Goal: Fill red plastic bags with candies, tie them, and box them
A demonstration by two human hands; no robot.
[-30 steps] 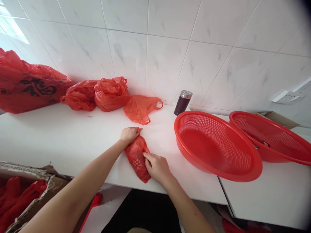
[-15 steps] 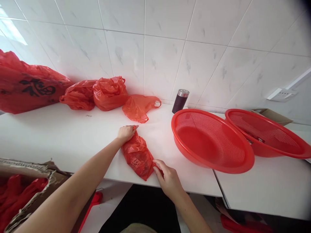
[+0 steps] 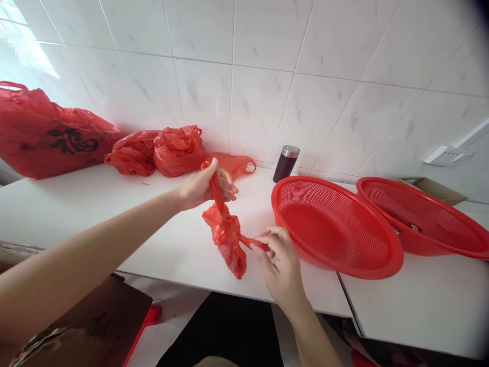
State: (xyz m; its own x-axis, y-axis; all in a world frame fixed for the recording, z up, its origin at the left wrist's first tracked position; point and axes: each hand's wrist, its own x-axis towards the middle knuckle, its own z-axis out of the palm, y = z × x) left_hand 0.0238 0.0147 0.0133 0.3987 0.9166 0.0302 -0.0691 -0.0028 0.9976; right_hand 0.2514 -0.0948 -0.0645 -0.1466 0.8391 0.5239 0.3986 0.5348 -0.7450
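Observation:
A small red plastic bag (image 3: 227,237), crumpled and bunched up, is stretched between my two hands over the white table. My left hand (image 3: 204,187) grips its upper handle, twisted into a strand, between thumb and fingers. The other handle, pulled out to the right, is pinched in my right hand (image 3: 278,255). Behind my left hand a flat red bag (image 3: 237,164) lies on the table, partly covered by that hand. What the small bag contains cannot be made out.
Filled red bags (image 3: 178,153) and a large red bag (image 3: 64,140) stand along the wall at left. A dark bottle (image 3: 286,164) is behind a red basket (image 3: 328,224); a second basket (image 3: 428,216) sits further right. A cardboard box (image 3: 107,316) is below at left.
Both hands have moved up and the left one also rightward, drawing the handles out from the small bag. The bag is now more bunched and has shifted slightly right.

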